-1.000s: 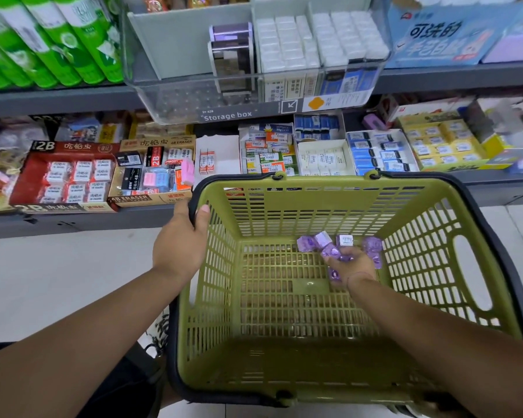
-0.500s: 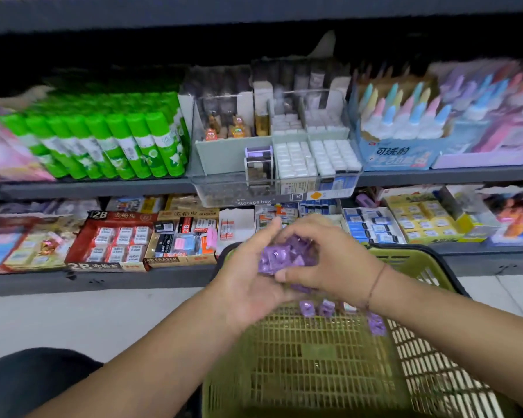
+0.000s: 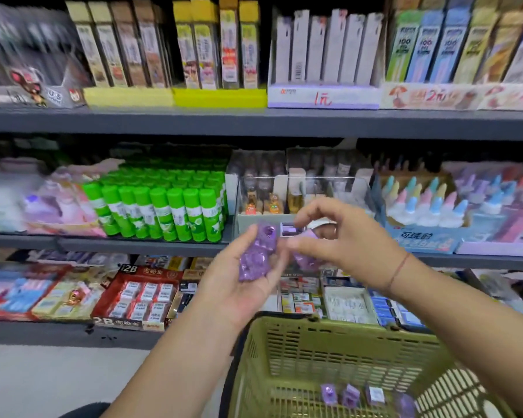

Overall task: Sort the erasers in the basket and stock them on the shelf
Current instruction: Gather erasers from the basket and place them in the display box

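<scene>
A shop aisle with three grey shelf boards: the top shelf [image 3: 254, 122] carries upright packets in display trays, the middle shelf [image 3: 133, 245] holds a block of green glue sticks [image 3: 160, 215] with eight in its front row, and the lower shelf [image 3: 73, 330] holds open boxes of erasers, among them one red box [image 3: 139, 294] marked 2B with rows of white erasers too blurred to count. To the right of the glue sticks stands one clear storage box [image 3: 284, 188]. Below, nearest the camera, is one olive-green basket [image 3: 299, 336], its far rim just under the lower shelf's front edge in this view; four loose erasers [image 3: 351, 395] in purple wrapping lie in a row near its right side, and the slatted floor shows around them. Both hands are raised above the basket's far rim, in front of the middle shelf. The left hand [image 3: 239, 285] is palm up and cupped, its fingers curled round a stack of purple erasers [image 3: 257, 254]; their number cannot be told. The right hand [image 3: 344, 239] is just beside it, thumb tip almost touching the stack, its fingers curled, with more purple wrapping showing under the thumb, so it seems to grip a few as well. Pale floor [image 3: 43, 381] lies open to the left of the basket. How far the hands are from the shelf goods cannot be told.
</scene>
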Demonstrator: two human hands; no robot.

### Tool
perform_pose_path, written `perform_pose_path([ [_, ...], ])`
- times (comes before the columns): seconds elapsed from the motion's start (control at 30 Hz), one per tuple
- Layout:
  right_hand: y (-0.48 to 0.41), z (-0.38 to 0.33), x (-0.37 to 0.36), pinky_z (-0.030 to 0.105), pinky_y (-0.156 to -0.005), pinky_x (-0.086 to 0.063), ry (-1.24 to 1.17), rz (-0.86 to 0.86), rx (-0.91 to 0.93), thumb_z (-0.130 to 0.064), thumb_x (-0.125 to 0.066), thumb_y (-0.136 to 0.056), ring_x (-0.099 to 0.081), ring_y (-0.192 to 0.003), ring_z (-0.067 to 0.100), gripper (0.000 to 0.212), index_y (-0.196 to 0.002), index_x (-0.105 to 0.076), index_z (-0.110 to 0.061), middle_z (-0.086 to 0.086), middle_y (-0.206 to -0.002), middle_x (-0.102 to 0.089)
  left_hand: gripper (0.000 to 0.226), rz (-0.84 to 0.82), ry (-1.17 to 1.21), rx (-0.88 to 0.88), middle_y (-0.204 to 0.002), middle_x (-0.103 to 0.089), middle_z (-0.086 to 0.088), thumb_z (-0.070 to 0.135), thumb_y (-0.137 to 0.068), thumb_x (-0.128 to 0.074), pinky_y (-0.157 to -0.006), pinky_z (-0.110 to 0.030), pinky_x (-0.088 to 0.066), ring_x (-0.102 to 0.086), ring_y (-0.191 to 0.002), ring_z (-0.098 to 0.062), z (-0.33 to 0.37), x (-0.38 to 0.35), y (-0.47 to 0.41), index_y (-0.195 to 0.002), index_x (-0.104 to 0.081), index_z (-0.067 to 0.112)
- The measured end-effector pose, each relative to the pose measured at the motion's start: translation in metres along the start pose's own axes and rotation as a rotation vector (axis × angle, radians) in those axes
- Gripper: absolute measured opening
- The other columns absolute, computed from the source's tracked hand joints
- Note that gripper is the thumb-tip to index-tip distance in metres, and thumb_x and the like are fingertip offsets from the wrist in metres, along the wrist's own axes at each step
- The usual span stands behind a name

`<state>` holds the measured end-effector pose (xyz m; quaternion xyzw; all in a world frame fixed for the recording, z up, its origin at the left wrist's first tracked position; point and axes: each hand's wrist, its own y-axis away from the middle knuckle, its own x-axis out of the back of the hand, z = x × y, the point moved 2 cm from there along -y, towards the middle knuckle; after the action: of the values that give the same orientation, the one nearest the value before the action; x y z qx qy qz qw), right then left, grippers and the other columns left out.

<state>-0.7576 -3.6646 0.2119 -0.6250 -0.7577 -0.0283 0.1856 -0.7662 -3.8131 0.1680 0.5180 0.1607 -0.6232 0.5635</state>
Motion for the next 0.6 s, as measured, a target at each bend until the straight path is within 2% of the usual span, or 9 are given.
perform_pose_path([
  [0.07, -0.017, 0.007, -0.002, 0.028, -0.055, -0.057, -0.335, 0.013, -0.233, -0.031, -0.072, -0.072, -0.066, -0.061, 0.012, 0.023, -0.08, -0.064, -0.011, 0.005, -0.077, -0.067, 0.021, 0.098, 0.065, -0.073, -0.092, -0.071, -0.017, 0.009, -0.078, -0.069, -0.065, -0.038, -0.06, -0.068, -0.08, -0.027, 0.022, 0.003, -0.005, -0.095, -0.065, -0.001],
  [0.1, -0.027, 0.013, -0.004, 0.029, -0.055, -0.058, -0.508, 0.022, -0.383, -0.027, -0.067, -0.079, -0.068, -0.066, 0.014, 0.021, -0.086, -0.064, -0.007, 0.007, -0.081, -0.069, 0.015, 0.151, 0.068, -0.102, -0.093, -0.07, -0.014, 0.01, -0.083, -0.067, -0.066, -0.036, -0.059, -0.066, -0.082, -0.024, 0.031, 0.005, -0.008, -0.094, -0.065, 0.001],
  [0.17, -0.045, 0.021, -0.009, 0.037, -0.057, -0.06, -0.818, 0.042, -0.61, -0.021, -0.06, -0.089, -0.067, -0.089, 0.025, 0.025, -0.104, -0.061, -0.001, 0.016, -0.106, -0.065, 0.01, 0.24, 0.044, -0.145, -0.088, -0.067, -0.012, 0.012, -0.088, -0.065, -0.066, -0.034, -0.056, -0.063, -0.079, -0.021, 0.043, 0.011, -0.013, -0.086, -0.064, 0.002],
  [0.23, -0.06, 0.029, -0.012, 0.04, -0.063, -0.059, -0.879, 0.05, -0.687, -0.014, -0.058, -0.09, -0.058, -0.11, 0.033, 0.022, -0.107, -0.059, 0.001, 0.022, -0.121, -0.054, 0.012, 0.301, 0.013, -0.163, -0.087, -0.064, -0.01, 0.013, -0.09, -0.064, -0.064, -0.032, -0.052, -0.06, -0.078, -0.02, 0.048, 0.018, -0.017, -0.083, -0.06, 0.003],
  [0.33, -0.078, 0.032, -0.02, 0.033, -0.068, -0.058, -0.789, -0.004, -0.675, 0.003, -0.055, -0.089, -0.055, -0.117, 0.03, 0.012, -0.099, -0.058, 0.009, 0.024, -0.11, -0.056, 0.01, 0.354, -0.023, -0.174, -0.088, -0.061, -0.008, 0.013, -0.091, -0.062, -0.065, -0.032, -0.049, -0.058, -0.078, -0.018, 0.049, 0.028, -0.023, -0.086, -0.058, 0.005],
  [0.4, -0.091, 0.035, -0.023, 0.027, -0.064, -0.059, -0.636, -0.033, -0.606, 0.005, -0.055, -0.089, -0.064, -0.097, 0.023, 0.02, -0.108, -0.055, 0.013, 0.019, -0.094, -0.062, 0.01, 0.38, -0.041, -0.185, -0.088, -0.06, -0.009, 0.012, -0.092, -0.061, -0.069, -0.031, -0.049, -0.057, -0.078, -0.018, 0.051, 0.032, -0.026, -0.086, -0.057, 0.005],
  [0.47, -0.1, 0.036, -0.028, 0.023, -0.055, -0.058, -0.366, -0.056, -0.521, -0.002, -0.06, -0.089, -0.067, -0.07, 0.016, 0.03, -0.117, -0.053, 0.008, 0.017, -0.083, -0.064, 0.01, 0.389, -0.039, -0.187, -0.088, -0.06, -0.01, 0.012, -0.092, -0.061, -0.066, -0.031, -0.049, -0.057, -0.078, -0.019, 0.053, 0.034, -0.028, -0.086, -0.057, 0.005],
  [0.53, -0.106, 0.039, -0.037, 0.022, -0.043, -0.053, -0.077, -0.075, -0.434, -0.01, -0.066, -0.086, -0.064, -0.05, 0.012, 0.026, -0.105, -0.051, -0.002, 0.016, -0.074, -0.064, 0.011, 0.39, -0.039, -0.175, -0.088, -0.06, -0.011, 0.012, -0.092, -0.061, -0.063, -0.032, -0.049, -0.057, -0.078, -0.02, 0.053, 0.035, -0.028, -0.085, -0.057, 0.004],
  [0.6, -0.111, 0.045, -0.044, 0.022, -0.041, -0.05, 0.193, -0.106, -0.353, -0.014, -0.072, -0.083, -0.059, -0.043, 0.009, 0.023, -0.09, -0.05, -0.011, 0.011, -0.068, -0.063, 0.011, 0.39, -0.047, -0.148, -0.088, -0.059, -0.012, 0.011, -0.091, -0.061, -0.068, -0.031, -0.049, -0.056, -0.078, -0.021, 0.051, 0.035, -0.029, -0.085, -0.057, 0.003],
])
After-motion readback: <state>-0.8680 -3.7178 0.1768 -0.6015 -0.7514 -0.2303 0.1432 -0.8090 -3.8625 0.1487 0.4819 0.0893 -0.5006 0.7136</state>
